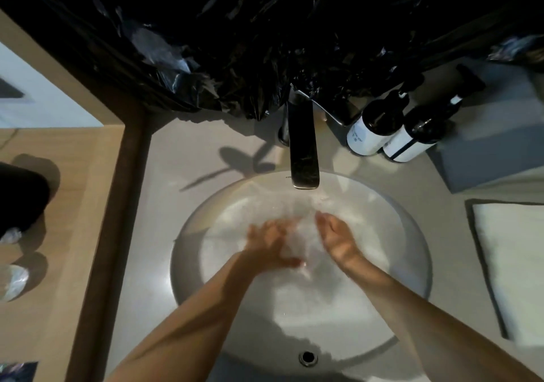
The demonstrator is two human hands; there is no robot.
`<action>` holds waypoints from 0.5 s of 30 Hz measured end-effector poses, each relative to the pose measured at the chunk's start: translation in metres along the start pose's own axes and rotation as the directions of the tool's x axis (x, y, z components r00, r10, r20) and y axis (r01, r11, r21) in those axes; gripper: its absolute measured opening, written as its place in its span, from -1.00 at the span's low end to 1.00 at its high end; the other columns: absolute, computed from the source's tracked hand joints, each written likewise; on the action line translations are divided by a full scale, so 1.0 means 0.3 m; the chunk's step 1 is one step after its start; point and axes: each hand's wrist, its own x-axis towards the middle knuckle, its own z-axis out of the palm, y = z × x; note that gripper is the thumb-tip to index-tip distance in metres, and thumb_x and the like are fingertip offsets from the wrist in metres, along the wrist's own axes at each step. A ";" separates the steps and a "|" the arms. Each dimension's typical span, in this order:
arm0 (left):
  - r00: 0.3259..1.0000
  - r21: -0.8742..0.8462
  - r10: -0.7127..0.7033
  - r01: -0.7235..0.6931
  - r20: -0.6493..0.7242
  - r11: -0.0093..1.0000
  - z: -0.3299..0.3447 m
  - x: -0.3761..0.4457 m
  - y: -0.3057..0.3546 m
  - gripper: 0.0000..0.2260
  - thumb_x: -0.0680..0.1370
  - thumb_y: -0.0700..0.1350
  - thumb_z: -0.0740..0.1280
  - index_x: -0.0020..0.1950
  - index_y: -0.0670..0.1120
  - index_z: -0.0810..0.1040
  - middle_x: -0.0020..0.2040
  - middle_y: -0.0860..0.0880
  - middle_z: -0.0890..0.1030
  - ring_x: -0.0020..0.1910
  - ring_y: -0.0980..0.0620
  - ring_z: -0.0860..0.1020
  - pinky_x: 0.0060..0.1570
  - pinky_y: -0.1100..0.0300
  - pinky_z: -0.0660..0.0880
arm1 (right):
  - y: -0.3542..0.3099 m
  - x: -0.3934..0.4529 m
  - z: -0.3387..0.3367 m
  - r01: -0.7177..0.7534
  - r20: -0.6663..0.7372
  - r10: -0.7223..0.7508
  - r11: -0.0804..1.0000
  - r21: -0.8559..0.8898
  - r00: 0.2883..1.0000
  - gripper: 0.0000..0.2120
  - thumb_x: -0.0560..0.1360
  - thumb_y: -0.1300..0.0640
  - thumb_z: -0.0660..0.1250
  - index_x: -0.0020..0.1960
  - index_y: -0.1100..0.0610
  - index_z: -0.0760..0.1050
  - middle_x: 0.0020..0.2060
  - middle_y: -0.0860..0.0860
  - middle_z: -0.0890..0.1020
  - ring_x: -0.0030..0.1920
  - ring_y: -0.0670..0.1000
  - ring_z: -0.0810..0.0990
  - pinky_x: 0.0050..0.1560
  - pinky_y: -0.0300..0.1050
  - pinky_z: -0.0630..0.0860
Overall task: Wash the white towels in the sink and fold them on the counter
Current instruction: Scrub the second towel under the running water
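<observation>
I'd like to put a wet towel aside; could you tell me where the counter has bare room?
Bare counter lies left of the faucet, up to the wooden edge. The right is crowded: two pump bottles, a grey box, a folded white towel.

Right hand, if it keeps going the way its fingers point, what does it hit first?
Probably the sink wall under the faucet; the right hand points up-left toward it, though depth is unclear.

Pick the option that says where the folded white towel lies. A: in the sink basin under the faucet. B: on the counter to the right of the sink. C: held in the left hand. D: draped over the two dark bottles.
B: the folded white towel lies flat on the counter, right of the sink, clear of both hands.
</observation>
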 end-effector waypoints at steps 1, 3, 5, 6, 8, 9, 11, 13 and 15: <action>0.998 -0.025 0.017 -0.016 0.064 1.000 -0.006 -0.026 0.003 -0.06 0.28 0.50 0.27 0.54 0.23 -0.06 0.52 0.06 0.22 0.48 0.02 0.21 0.37 -0.14 0.15 | -0.033 -0.036 -0.016 -0.022 0.005 0.021 0.994 0.110 1.000 -0.67 0.64 0.10 0.19 -0.29 0.08 0.45 -0.42 -0.12 0.57 -0.36 -0.20 0.53 -0.26 -0.33 0.41; 0.986 -0.002 0.067 -0.068 -0.153 0.998 -0.020 -0.078 0.035 0.00 0.17 0.55 0.26 0.50 0.16 0.08 0.41 0.05 0.43 0.35 0.03 0.43 0.24 -0.14 0.34 | -0.099 -0.109 -0.051 -0.021 0.059 0.007 0.970 0.243 0.998 -0.65 0.64 0.11 0.18 -0.30 0.14 0.44 -0.49 -0.15 0.55 -0.45 -0.23 0.50 -0.37 -0.37 0.41; 0.981 -0.107 0.052 -0.073 -0.186 0.992 -0.034 -0.098 0.066 -0.09 0.16 0.55 0.31 0.39 0.13 0.30 0.23 0.14 0.57 0.20 0.08 0.55 0.15 -0.03 0.43 | -0.148 -0.173 -0.092 0.000 0.079 -0.031 0.930 0.369 0.996 -0.69 0.63 0.11 0.19 -0.12 0.32 0.53 -0.30 0.01 0.64 -0.29 -0.07 0.62 -0.26 -0.26 0.54; 0.990 -0.194 0.041 -0.067 -0.137 0.979 -0.055 -0.118 0.080 -0.13 0.15 0.54 0.36 0.35 0.15 0.36 0.20 0.17 0.58 0.19 0.12 0.55 0.16 0.02 0.44 | -0.160 -0.182 -0.112 -0.005 0.060 -0.024 0.898 0.440 0.998 -0.70 0.62 0.09 0.22 0.00 0.34 0.54 -0.17 0.12 0.67 -0.16 0.03 0.66 -0.12 -0.17 0.59; 0.995 -0.384 0.022 -0.059 -0.101 0.921 -0.085 -0.163 0.104 -0.20 0.17 0.47 0.45 0.32 0.14 0.44 0.19 0.17 0.60 0.17 0.13 0.56 0.15 0.10 0.50 | -0.220 -0.217 -0.145 -0.024 0.012 0.020 0.883 0.469 1.000 -0.76 0.61 0.08 0.23 0.07 0.21 0.59 -0.01 0.15 0.67 0.02 0.10 0.65 0.07 -0.10 0.55; 0.995 -0.476 0.006 -0.053 -0.101 0.878 -0.109 -0.187 0.117 -0.27 0.20 0.40 0.50 0.30 0.15 0.47 0.17 0.20 0.61 0.13 0.16 0.58 0.12 0.15 0.53 | -0.243 -0.231 -0.160 -0.016 -0.006 0.022 0.885 0.466 1.000 -0.77 0.61 0.05 0.22 0.03 0.14 0.61 -0.02 0.12 0.67 0.02 0.08 0.65 0.06 -0.11 0.55; 0.995 -0.616 0.012 -0.068 -0.094 0.785 -0.166 -0.239 0.145 -0.47 0.25 0.26 0.57 0.17 0.27 0.53 0.04 0.36 0.61 0.01 0.34 0.58 -0.03 0.37 0.53 | -0.289 -0.259 -0.183 -0.036 -0.027 0.061 0.834 0.551 0.998 -0.68 0.59 -0.06 0.23 -0.04 0.15 0.61 -0.13 0.11 0.69 -0.09 0.05 0.67 -0.06 -0.08 0.57; 0.996 -0.700 0.067 -0.090 -0.060 0.708 -0.227 -0.292 0.166 -0.58 0.29 0.11 0.61 0.08 0.27 0.56 -0.02 0.36 0.63 -0.03 0.37 0.59 -0.09 0.44 0.51 | -0.312 -0.275 -0.208 -0.079 0.022 0.087 0.731 0.678 0.996 -0.65 0.57 -0.10 0.23 -0.08 0.18 0.59 -0.24 0.09 0.67 -0.21 0.03 0.67 -0.24 -0.15 0.58; 0.992 -0.785 0.115 -0.106 -0.045 0.611 -0.287 -0.349 0.174 -0.57 0.32 -0.04 0.62 0.13 0.09 0.59 0.02 0.14 0.68 0.00 0.22 0.63 0.03 0.26 0.58 | -0.332 -0.290 -0.235 -0.127 0.108 0.069 0.614 0.779 0.992 -0.63 0.55 -0.10 0.20 -0.08 0.21 0.55 -0.27 0.11 0.65 -0.27 0.03 0.66 -0.32 -0.19 0.58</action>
